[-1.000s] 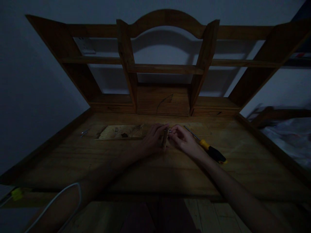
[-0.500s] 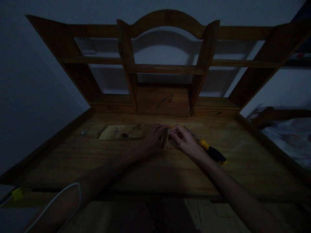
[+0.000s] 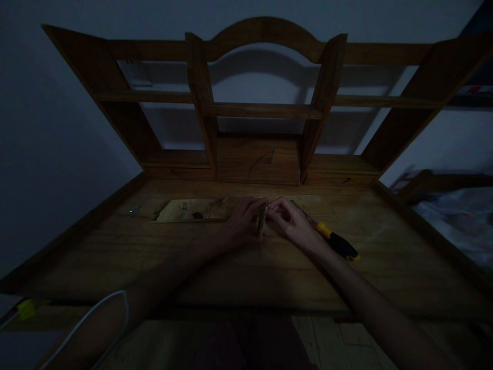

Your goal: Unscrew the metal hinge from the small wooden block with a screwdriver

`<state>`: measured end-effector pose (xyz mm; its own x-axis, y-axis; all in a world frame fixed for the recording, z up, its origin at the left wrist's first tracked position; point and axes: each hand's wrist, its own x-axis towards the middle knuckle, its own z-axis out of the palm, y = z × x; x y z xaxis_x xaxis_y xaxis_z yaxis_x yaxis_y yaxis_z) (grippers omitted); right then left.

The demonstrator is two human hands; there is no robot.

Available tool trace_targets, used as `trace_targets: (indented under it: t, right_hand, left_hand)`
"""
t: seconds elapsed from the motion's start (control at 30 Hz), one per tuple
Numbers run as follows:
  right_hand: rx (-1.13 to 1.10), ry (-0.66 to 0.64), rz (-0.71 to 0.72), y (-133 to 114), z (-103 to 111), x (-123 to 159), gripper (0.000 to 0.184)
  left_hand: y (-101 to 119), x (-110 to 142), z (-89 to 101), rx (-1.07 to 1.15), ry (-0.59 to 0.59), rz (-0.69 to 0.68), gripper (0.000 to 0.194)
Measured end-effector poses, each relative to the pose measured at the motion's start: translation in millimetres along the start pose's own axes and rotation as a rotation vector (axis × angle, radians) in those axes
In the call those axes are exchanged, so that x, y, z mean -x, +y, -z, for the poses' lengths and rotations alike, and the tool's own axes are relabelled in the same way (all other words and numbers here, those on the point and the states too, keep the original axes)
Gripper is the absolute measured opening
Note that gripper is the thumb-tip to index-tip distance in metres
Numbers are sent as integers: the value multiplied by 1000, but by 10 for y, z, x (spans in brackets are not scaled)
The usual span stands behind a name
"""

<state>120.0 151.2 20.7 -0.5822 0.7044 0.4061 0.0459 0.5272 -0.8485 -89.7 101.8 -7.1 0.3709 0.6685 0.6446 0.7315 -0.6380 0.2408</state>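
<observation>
Here, the left hand (image 3: 239,224) is gripping wood (image 3: 261,223), long axis running near to far; the right hand (image 3: 291,222) is pinching metal (image 3: 268,206).

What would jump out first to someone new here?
The yellow-and-black screwdriver lies on the desk, right of the right hand. At centre, the left hand holds a wood piece while the right hand pinches a shiny bit beside it. An arched shelf stands behind.

Dimly lit pale wall (image 3: 46,133) behind a wooden desk (image 3: 396,246) with arched shelf unit (image 3: 265,110), plank floor (image 3: 323,341) below
</observation>
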Motion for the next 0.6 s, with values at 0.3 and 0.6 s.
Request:
trace_targets:
  t: [0.3, 0.6]
  right_hand:
    - [81, -24, 36, -4, 36, 4, 30]
    - [124, 35, 60, 51, 10, 8, 18]
  left_hand:
    - [15, -4, 13, 26, -26, -15, 106]
    - [45, -15, 29, 1, -31, 11, 105]
